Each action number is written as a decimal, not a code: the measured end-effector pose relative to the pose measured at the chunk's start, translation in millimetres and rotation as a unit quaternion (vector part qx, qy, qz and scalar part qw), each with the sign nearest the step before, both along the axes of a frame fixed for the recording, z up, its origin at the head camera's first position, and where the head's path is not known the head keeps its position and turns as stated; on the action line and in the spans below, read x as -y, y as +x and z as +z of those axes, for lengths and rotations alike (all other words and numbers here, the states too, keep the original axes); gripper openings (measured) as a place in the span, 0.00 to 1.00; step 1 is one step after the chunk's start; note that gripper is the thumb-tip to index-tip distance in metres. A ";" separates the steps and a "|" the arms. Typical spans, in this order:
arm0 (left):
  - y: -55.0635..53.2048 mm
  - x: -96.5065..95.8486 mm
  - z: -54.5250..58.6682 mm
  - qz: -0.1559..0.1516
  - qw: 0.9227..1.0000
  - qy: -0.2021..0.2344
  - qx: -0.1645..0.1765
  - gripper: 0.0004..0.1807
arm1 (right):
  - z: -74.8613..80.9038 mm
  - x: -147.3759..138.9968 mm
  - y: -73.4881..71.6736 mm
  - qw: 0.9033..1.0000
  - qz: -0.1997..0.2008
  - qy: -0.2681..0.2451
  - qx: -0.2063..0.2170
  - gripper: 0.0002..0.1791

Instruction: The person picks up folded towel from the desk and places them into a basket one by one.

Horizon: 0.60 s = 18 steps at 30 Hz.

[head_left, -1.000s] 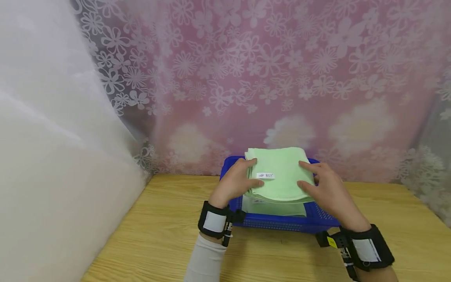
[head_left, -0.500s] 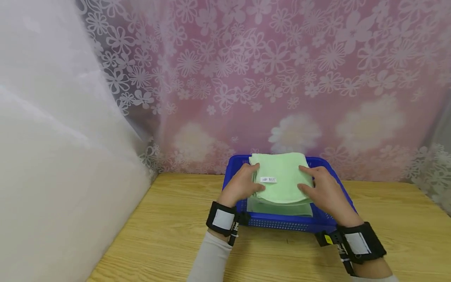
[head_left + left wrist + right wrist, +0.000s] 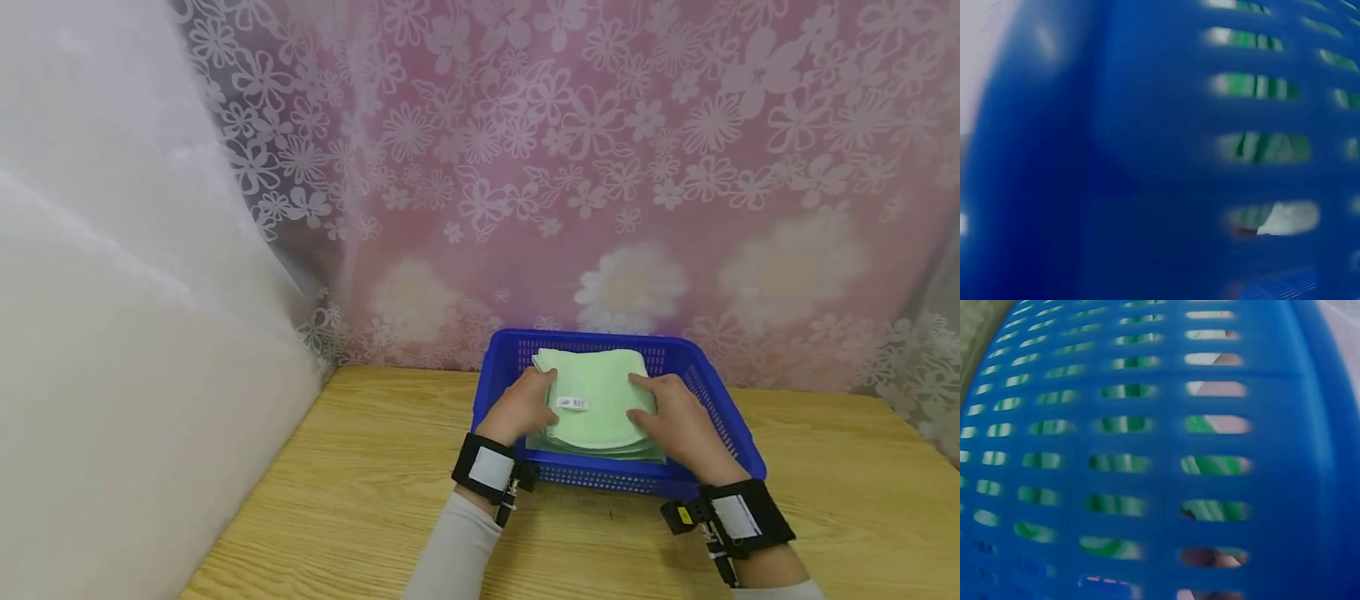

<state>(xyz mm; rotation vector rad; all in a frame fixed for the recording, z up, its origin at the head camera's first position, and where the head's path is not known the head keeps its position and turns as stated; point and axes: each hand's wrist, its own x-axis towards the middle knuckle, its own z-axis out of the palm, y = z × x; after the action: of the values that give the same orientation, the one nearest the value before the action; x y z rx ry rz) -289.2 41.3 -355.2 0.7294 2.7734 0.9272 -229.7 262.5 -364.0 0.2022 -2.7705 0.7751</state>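
A stack of folded light green towels (image 3: 600,417) with a small white label on top lies low inside a blue plastic basket (image 3: 600,483). My left hand (image 3: 517,410) grips the stack's left edge, with two fingertips on the top towel and the other fingers hidden beside it. On the opposite edge my right hand (image 3: 681,427) holds the stack in the same way. Both wrist views are mostly filled by the slotted basket wall (image 3: 1160,187), with green and white towel folds (image 3: 1125,425) visible through the slots.
The basket stands on a light wood table (image 3: 360,483) near its back edge. Behind it hangs a pink flowered curtain (image 3: 525,250), and a white sheet (image 3: 135,333) borders the left side. A black strap with a small camera sits on each wrist.
Both hands have lowered the towel stack from above the basket's rim down into it, over the towel that lay there. The back of the basket now shows.
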 end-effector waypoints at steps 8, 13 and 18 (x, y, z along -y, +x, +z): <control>-1.8 -0.1 -7.4 0.023 0.999 -0.032 -0.013 0.38 | -5.9 0.6 -3.3 1.000 -0.003 0.014 0.023 0.31; -3.0 -0.2 -10.9 0.027 0.998 -0.060 -0.017 0.35 | -7.7 0.5 -3.1 0.999 0.001 0.020 0.033 0.31; -3.7 -1.1 -12.6 0.032 0.997 -0.065 -0.018 0.32 | -7.2 -2.0 -1.6 0.999 0.007 0.027 0.022 0.30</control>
<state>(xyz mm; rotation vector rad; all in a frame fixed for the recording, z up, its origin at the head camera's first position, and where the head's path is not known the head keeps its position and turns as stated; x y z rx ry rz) -292.8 42.3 -367.8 0.6466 2.8727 0.7424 -231.3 264.4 -371.2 0.2176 -2.8369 0.7164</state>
